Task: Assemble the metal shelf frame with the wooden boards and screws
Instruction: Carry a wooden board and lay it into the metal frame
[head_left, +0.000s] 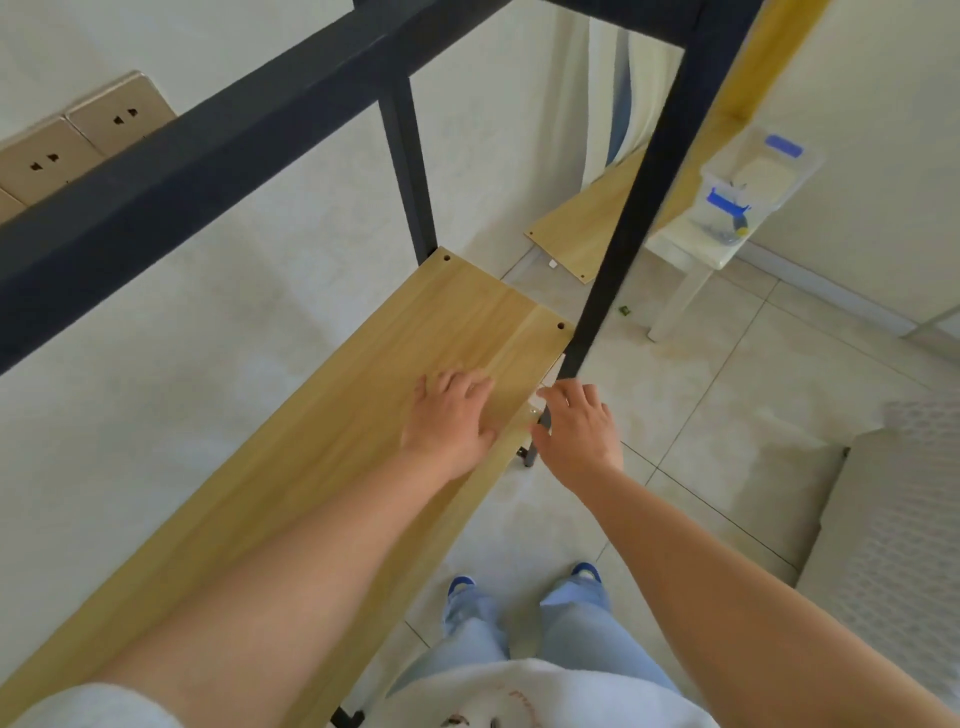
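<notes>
Frame: the black metal shelf frame (218, 156) ran from the left edge to the top centre as a thick rail; one upright (408, 176) dropped at upper centre and a second upright (639, 208) slanted down at centre right.
Shelf board: a light wooden board (322, 441) lay inside the frame, running from the lower left corner up to the centre, between the two uprights.
Board holes: two dark screw holes showed at the board's far corners, one (446, 257) beside the upper-centre upright and one (560, 326) beside the slanted upright.
Left hand: the left hand (449, 415) lay palm down on the board at centre frame, fingers extended and spread, flat against the wood and gripping nothing.
Right hand: the right hand (579, 428) was just right of the board's front edge, at the foot of the slanted upright; fingers loosely curved toward the edge. Whether it pinched a small part could not be told.
Spare board: a second wooden board (587, 228) leaned at upper right, behind the slanted upright.
Parts container: a clear plastic box (758, 176) with blue clips sat on a white stool (691, 260) at upper right.
Floor: pale tiled floor (727, 415) filled the right side; wall sockets (78, 140) showed at upper left.
</notes>
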